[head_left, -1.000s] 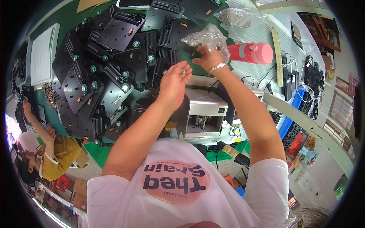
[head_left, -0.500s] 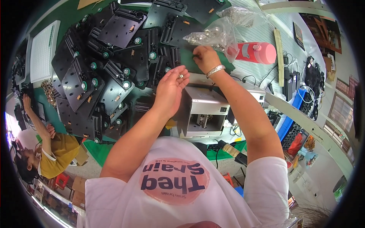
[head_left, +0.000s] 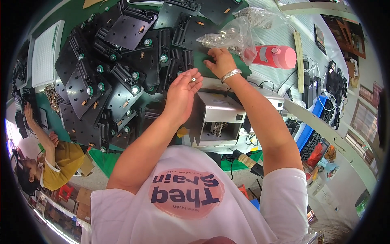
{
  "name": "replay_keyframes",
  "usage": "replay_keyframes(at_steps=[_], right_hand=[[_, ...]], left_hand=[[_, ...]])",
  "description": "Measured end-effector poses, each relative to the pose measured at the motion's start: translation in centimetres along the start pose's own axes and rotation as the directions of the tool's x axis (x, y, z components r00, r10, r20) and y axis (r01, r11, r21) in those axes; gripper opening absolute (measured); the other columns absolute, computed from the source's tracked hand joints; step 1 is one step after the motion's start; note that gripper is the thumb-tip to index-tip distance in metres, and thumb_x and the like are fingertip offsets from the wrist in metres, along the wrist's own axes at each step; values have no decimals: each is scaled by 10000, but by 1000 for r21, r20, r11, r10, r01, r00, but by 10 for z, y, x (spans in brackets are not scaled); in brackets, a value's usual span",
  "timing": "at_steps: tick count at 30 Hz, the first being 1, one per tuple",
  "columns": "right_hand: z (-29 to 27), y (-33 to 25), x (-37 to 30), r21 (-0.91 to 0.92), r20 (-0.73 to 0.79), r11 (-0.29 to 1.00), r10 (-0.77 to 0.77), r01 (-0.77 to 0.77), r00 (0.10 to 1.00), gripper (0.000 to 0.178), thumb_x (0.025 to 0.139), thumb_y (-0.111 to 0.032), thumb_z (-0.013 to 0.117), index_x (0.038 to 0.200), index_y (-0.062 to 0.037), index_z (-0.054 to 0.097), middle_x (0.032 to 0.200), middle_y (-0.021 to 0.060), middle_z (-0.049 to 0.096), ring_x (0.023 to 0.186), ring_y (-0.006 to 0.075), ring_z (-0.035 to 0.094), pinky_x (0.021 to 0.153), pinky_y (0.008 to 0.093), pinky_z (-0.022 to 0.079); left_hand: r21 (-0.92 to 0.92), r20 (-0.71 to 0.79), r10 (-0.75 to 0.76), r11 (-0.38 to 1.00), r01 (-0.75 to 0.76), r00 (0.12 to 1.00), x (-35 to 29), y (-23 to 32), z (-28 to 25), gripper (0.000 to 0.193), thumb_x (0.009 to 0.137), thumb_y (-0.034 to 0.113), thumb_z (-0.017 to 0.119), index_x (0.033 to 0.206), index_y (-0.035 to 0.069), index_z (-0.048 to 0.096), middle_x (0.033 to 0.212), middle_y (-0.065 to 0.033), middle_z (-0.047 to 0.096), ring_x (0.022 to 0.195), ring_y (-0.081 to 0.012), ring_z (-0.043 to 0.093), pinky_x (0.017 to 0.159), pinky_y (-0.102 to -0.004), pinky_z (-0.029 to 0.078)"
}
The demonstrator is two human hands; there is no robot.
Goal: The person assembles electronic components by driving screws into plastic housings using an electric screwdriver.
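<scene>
My left hand (head_left: 181,95) is half curled, palm up, in front of the silver machine. A small round metal piece (head_left: 193,80) rests against its fingers. My right hand (head_left: 223,64), with a bracelet at the wrist, hovers over the green mat, thumb and fingers apart and nothing visible between them. Just beyond its fingertips lies a clear plastic bag (head_left: 233,37) of small shiny metal parts. The silver boxy machine (head_left: 222,103) has a front opening with a metal mechanism inside, below both hands.
Black plates with cylinders and green-ringed round parts (head_left: 122,93) are heaped on the left. A pink bottle (head_left: 276,56) lies on its side at right, near another parts bag (head_left: 260,17). A white tray (head_left: 46,55) stands far left, near a person in a yellow top (head_left: 67,164).
My right hand has gone from a pinch to spread thumb and fingers, staying in about the same place. My left hand has hardly moved and keeps the small metal piece.
</scene>
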State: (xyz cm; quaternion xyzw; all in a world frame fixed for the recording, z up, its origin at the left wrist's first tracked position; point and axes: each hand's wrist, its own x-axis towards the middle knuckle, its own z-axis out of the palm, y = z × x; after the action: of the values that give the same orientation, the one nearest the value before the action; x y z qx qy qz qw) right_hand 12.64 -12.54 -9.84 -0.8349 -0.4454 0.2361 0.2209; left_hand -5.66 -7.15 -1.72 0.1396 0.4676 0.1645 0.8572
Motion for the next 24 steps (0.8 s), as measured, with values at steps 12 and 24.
replay_keyframes(at_steps=[12, 24], right_hand=[[-1, 4, 6, -132, 195, 990, -31, 58, 980, 117, 698, -61, 721, 790, -96, 659, 853, 115, 634, 820, 340, 644, 734, 429, 526], [-66, -64, 3, 600, 505, 663, 120, -448, 855, 137, 811, -25, 673, 941, 17, 661, 841, 34, 670, 714, 115, 646, 677, 263, 545]], left_hand=[[15, 9, -5, 1000, 5, 1000, 2, 0, 4, 319, 1011, 191, 479, 1239, -24, 535, 1155, -118, 588, 1094, -213, 569, 991, -346, 451], [-111, -46, -40, 993, 35, 998, 21, 2, 17, 341, 1001, 183, 491, 1254, -45, 511, 1202, -140, 559, 1143, -247, 550, 1041, -372, 429]])
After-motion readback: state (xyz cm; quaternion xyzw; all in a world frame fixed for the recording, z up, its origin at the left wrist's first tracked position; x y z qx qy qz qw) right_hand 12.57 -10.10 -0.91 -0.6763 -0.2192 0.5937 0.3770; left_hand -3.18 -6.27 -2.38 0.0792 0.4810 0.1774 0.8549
